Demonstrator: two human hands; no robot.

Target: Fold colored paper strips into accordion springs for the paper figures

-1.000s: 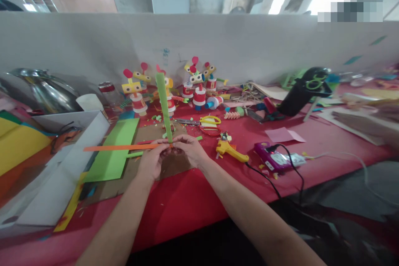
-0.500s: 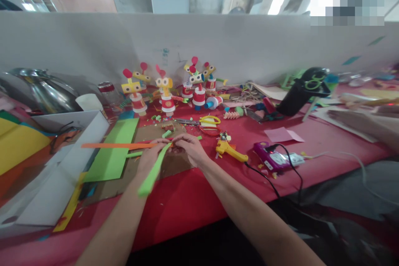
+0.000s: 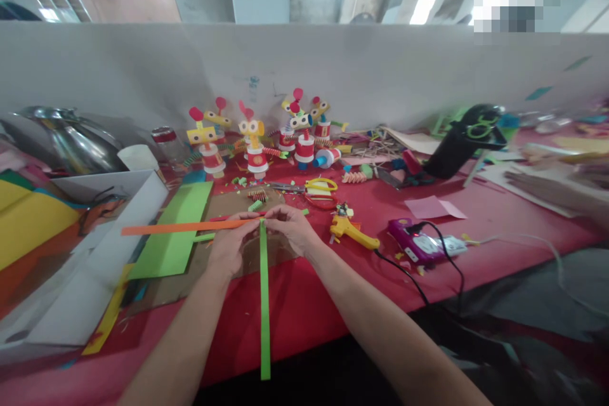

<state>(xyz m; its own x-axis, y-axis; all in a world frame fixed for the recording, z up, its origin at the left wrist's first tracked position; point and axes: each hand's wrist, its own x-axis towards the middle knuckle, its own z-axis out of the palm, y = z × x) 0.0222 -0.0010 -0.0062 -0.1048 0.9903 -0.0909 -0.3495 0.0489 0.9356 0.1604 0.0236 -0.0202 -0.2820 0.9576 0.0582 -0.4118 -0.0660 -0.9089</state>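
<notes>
L hand [image 3: 231, 243]: thumb + fingers pinched tog. on orange strip at its R end; I have it nearly touching R hand.
R hand [image 3: 291, 229]: my thumb + fingertips clamped on green strip, right at the joint w/ the orange one.
Orange strip [image 3: 178, 228]: runs L from my fingers, approx. level, above green sheet [image 3: 177, 228].
Green strip [image 3: 265, 311]: runs straight twd my side, far end out past near edge of red table [image 3: 304, 311].
Cardboard [image 3: 273, 256]: under hands.
Glue gun [image 3: 354, 233]: yellow, on table, R of R hand, betw. it & purple socket [image 3: 419, 243].
Scissors [image 3: 323, 185]: beyond hands, lying on table.
Puppets [image 3: 257, 158]: in a group at back, nr wall; one on its side.
</notes>
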